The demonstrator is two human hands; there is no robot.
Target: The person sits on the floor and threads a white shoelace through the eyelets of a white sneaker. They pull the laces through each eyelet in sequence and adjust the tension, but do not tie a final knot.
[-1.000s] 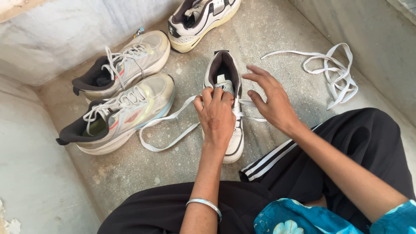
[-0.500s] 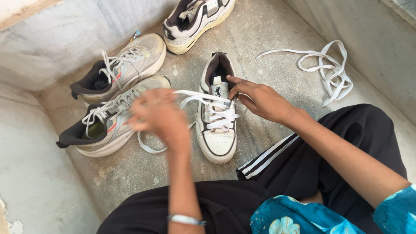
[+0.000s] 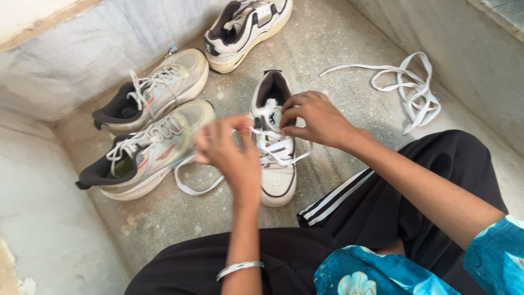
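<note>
on the concrete floor (image 3: 338, 43), mid-way between the side walls, the white sneaker (image 3: 275, 175) stands toe toward the person, the left hand (image 3: 232, 155) pinching its white lace (image 3: 273, 148), the right hand (image 3: 316, 117) curled, gripping its tongue with a small dark emblem, a loose lace (image 3: 406, 87) by the right wall.

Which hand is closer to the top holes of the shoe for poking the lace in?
Probably the right hand: its fingers pinch at the white shoe near the tongue. The left hand is blurred beside it, over the lace.
</note>
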